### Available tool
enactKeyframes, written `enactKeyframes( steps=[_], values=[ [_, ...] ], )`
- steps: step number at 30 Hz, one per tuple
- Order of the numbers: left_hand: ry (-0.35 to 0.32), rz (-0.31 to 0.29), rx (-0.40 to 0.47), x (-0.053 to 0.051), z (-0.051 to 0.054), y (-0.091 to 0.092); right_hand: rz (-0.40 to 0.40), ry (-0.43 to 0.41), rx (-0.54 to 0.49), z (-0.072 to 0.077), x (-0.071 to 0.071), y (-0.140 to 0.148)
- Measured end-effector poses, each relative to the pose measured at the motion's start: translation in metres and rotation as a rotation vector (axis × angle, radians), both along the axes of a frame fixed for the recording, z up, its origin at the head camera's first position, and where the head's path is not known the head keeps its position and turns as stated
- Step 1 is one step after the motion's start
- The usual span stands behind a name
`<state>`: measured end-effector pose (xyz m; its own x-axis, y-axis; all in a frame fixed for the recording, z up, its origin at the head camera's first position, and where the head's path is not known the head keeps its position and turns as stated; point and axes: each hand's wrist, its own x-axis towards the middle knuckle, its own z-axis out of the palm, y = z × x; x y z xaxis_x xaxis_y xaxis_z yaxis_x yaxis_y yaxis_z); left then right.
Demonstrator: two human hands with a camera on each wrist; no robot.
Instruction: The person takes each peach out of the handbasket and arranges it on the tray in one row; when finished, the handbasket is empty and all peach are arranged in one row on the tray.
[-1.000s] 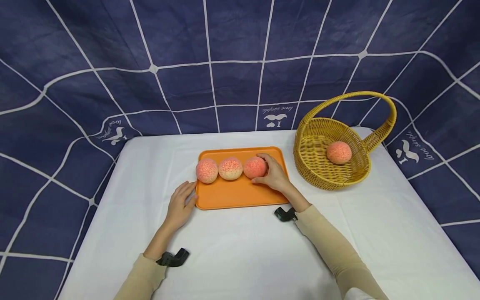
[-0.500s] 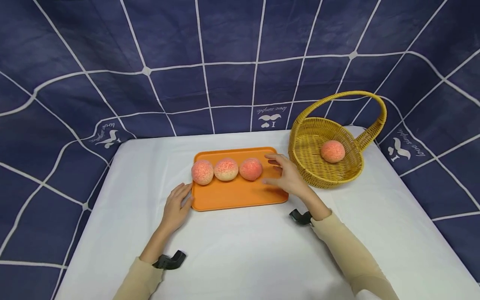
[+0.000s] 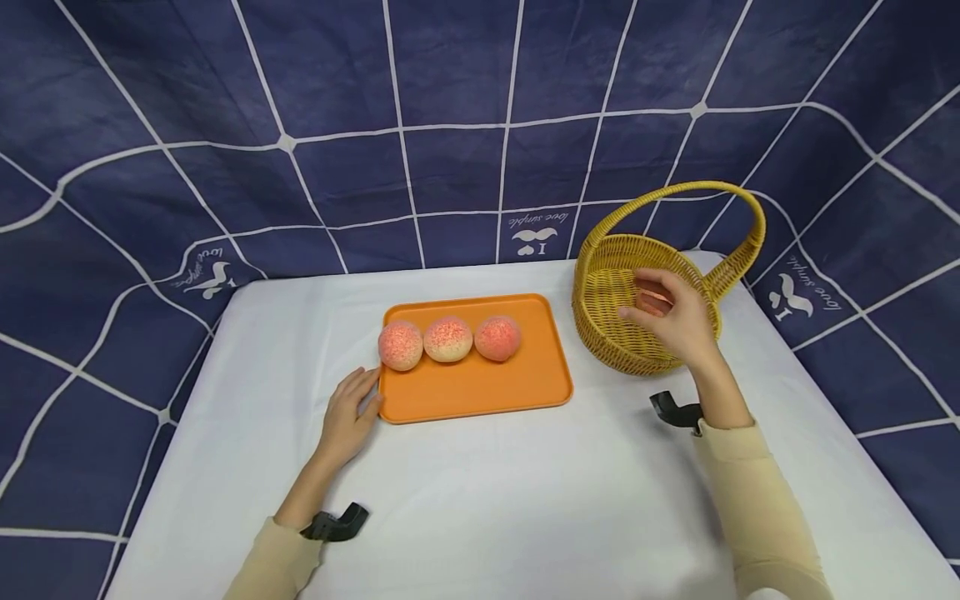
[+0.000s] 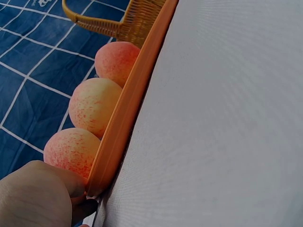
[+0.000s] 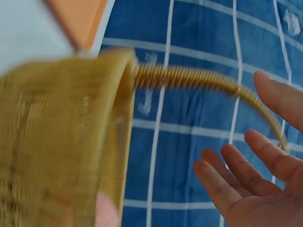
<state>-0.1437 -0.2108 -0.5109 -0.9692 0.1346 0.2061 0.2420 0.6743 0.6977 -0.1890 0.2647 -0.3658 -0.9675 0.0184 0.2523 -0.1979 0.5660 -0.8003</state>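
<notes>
Three peaches lie in a row on the orange tray (image 3: 480, 390): a left peach (image 3: 401, 346), a paler middle peach (image 3: 447, 339) and a redder right peach (image 3: 497, 338). My left hand (image 3: 347, 421) rests against the tray's left edge, its fingers touching the rim. Over the yellow wicker basket (image 3: 600, 340) is my right hand (image 3: 681, 321), fingers spread and holding nothing in the right wrist view. Another peach (image 5: 106, 210) is inside the basket; in the head view the right hand mostly covers it.
The basket's tall arched handle (image 3: 660, 193) rises above its rim beside the right hand. A white cloth (image 3: 480, 492) covers the table. Behind it hangs a dark blue curtain (image 3: 465, 175) with white lines.
My right hand has drawn away from the right peach on the tray and moved right, over the basket. That peach stays on the tray. The left hand keeps its place at the tray edge.
</notes>
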Motion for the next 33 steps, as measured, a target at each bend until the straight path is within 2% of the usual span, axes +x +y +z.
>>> enactKeyframes(
  steps=[4,9,21,28,33],
  values=[
    [0.003,0.001,0.007,0.001,0.0,0.0,-0.097,-0.021,0.024,-0.002,-0.009,0.023],
    [0.01,-0.002,0.012,0.001,0.0,0.0,-0.154,-0.053,0.031,-0.012,-0.022,0.045],
    [0.024,-0.006,0.009,0.001,0.001,0.001,-0.219,-0.17,0.024,-0.036,-0.049,0.069],
    [0.033,-0.013,0.009,0.001,0.0,0.0,-0.261,-0.232,0.054,-0.048,-0.055,0.075],
    [0.047,-0.009,0.008,0.001,0.001,0.0,-0.249,-0.274,0.062,-0.056,-0.059,0.077]
  ],
)
